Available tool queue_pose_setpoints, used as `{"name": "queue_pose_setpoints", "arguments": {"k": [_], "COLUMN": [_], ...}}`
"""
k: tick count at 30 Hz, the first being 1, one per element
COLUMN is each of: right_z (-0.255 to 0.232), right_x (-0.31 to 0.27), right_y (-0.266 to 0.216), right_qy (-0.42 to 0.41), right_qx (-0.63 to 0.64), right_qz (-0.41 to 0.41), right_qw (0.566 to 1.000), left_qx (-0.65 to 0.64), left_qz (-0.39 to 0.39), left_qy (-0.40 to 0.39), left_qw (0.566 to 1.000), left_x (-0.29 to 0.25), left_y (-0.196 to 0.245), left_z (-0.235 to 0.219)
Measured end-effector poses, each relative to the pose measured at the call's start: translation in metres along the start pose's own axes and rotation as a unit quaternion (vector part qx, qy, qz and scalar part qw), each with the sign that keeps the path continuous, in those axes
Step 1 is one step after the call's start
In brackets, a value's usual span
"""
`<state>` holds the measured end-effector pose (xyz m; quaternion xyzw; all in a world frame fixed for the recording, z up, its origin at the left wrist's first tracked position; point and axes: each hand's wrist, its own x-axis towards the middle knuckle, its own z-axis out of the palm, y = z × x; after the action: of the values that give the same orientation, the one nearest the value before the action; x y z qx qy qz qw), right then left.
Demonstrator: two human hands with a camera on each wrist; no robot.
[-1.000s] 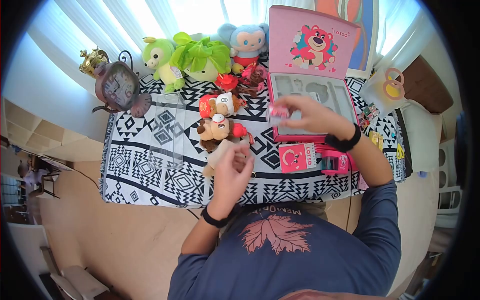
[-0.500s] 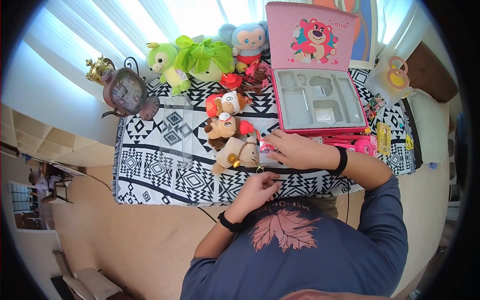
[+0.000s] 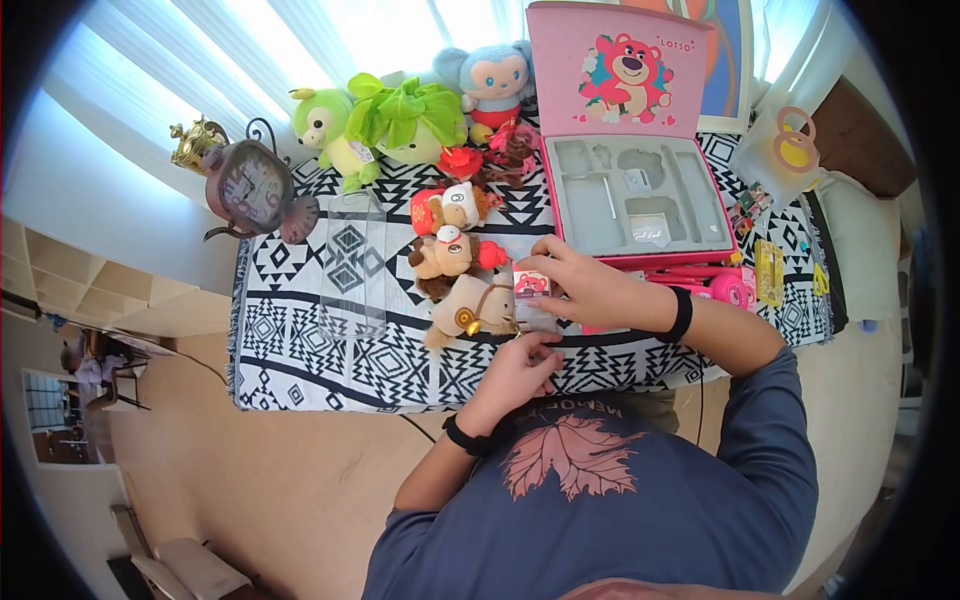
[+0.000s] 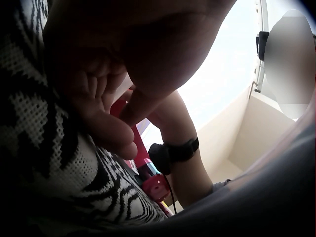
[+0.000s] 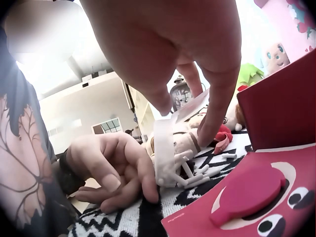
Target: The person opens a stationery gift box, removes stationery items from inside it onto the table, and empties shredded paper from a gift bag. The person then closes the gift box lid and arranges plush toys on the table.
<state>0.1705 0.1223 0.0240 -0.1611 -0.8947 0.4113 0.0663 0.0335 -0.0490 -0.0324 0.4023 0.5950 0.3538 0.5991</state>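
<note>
My right hand (image 3: 590, 290) pinches a small clear packet (image 3: 533, 284) with a pink bear on its label, low over the patterned cloth beside a cream plush horse (image 3: 482, 305). In the right wrist view the packet (image 5: 165, 160) hangs on end between thumb and fingers. Short white sticks (image 5: 200, 177) lie loose at its bottom end, some of them on the cloth. Just in front of the packet, my left hand (image 3: 515, 378) rests at the table's near side, its fingers loosely bent and nothing held in them.
Behind the right hand stands an open pink box (image 3: 590, 215) with a moulded grey insert. A pink notebook (image 5: 291, 173) lies under the right forearm, near pink stationery (image 3: 735, 290). More plush toys (image 3: 445, 250) line the left, with a clear plastic tray (image 3: 352, 265) and a clock (image 3: 255, 190).
The right hand has brought the packet from over the box down to the cloth beside the plush horse. My left hand has moved from above that horse to the near edge.
</note>
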Motion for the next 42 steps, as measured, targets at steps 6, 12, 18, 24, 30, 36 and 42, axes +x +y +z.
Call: {"name": "queue_pose_setpoints", "arguments": {"k": [6,12,18,24,30,36,42], "right_z": [-0.001,-0.011,-0.023,-0.033,-0.04,-0.028,-0.002], "right_x": [0.001,0.01,0.015,0.012,0.01,-0.003,-0.039], "right_y": [0.007,0.01,0.025,0.03,0.03,0.022,-0.023], "right_qy": [0.009,0.032,0.075,0.087,0.081,0.146,0.126], "right_qx": [0.038,0.043,0.167,0.283,0.395,0.286,0.115], "right_qz": [-0.032,0.02,0.012,0.06,0.146,0.05,-0.167], "right_qw": [0.999,0.998,0.983,0.953,0.903,0.946,0.971], "left_qx": [0.004,0.01,0.007,0.013,0.032,-0.173,-0.559], "left_qz": [0.009,0.009,0.003,0.003,0.006,0.034,0.121], "left_qy": [0.01,0.0,-0.001,-0.002,-0.003,-0.05,-0.165], "left_qw": [1.0,1.0,1.0,1.0,0.999,0.983,0.803], "left_x": [0.0,0.001,0.004,0.005,0.008,0.016,0.009], "left_y": [-0.002,-0.003,-0.006,0.003,0.005,-0.01,0.005], "left_z": [0.002,0.0,0.0,0.001,0.002,0.0,0.0]}}
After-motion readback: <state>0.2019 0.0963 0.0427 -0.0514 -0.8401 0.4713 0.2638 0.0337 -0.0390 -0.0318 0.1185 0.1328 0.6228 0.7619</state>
